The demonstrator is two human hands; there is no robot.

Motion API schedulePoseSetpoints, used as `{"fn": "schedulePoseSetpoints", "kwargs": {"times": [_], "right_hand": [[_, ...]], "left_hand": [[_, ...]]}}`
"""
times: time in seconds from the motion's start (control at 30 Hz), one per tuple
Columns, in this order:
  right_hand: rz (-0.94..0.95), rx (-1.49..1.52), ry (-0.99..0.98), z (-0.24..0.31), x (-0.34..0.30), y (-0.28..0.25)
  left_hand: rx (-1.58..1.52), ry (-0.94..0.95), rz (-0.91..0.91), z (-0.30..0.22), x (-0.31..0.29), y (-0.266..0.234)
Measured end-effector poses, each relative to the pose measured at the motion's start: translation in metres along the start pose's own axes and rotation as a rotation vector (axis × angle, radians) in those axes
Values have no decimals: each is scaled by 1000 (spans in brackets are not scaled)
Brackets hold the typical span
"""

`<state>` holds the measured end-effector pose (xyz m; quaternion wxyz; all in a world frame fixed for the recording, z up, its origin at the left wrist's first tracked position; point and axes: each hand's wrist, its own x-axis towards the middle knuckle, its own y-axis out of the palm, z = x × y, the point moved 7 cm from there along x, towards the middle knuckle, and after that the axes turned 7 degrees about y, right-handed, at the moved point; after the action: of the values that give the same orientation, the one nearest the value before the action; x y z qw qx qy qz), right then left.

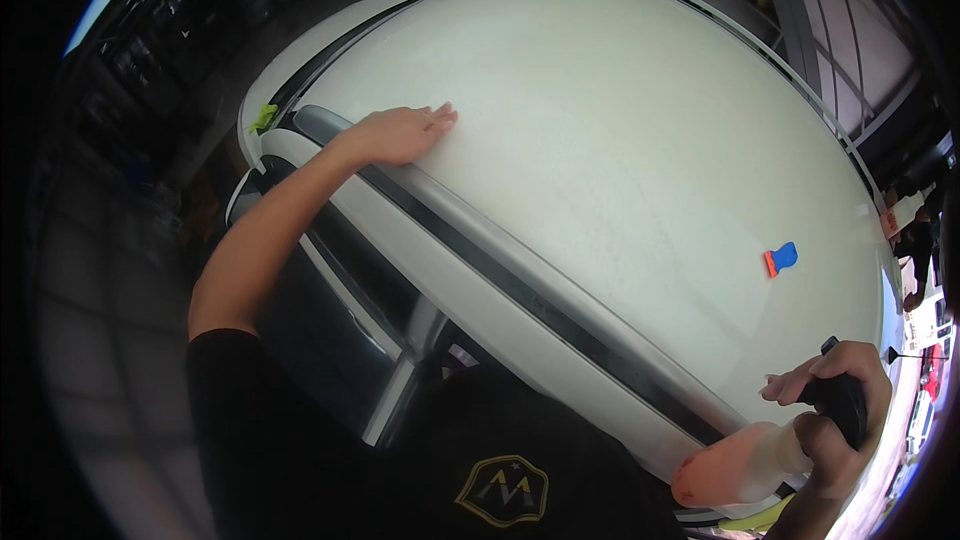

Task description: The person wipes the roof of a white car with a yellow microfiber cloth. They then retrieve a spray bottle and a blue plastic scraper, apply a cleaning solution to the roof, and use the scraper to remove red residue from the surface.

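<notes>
My left hand (402,134) reaches across the silver roof rail (500,215) of a white car. Its fingers stretch out over the white roof (620,110), palm down, with nothing in them. At the lower right my right hand (850,405) is wrapped round the black trigger head of a spray bottle (735,465). The bottle is translucent with pinkish-orange liquid in it and tilts toward the lower left. Up the roof from that hand lies a small scraper (783,259) with a blue handle and an orange blade edge, touched by neither hand.
A yellow-green cloth (263,119) sits at the car's edge on the left. Below the rail, a car door (350,340) stands open beside me. Another rail (760,40) runs along the roof's far side. A person's dark-clothed arm (915,250) shows at the far right.
</notes>
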<state>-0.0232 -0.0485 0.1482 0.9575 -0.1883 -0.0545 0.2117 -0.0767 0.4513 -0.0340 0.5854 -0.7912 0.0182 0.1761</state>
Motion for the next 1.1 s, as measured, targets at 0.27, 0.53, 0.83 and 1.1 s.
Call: {"fn": "schedulePoseSetpoints", "kwargs": {"times": [0.27, 0.53, 0.83, 1.1], "right_hand": [[-130, 39, -3, 6, -12, -9], [-181, 24, -18, 9, -9, -5], [-349, -2, -11, 11, -21, -14], [-481, 88, -15, -4, -32, -30]], "left_hand": [[33, 167, -64, -17, 16, 2], [-58, 164, -48, 24, 22, -7], [1, 455, -107, -62, 77, 8], [283, 381, -369, -119, 144, 1]]}}
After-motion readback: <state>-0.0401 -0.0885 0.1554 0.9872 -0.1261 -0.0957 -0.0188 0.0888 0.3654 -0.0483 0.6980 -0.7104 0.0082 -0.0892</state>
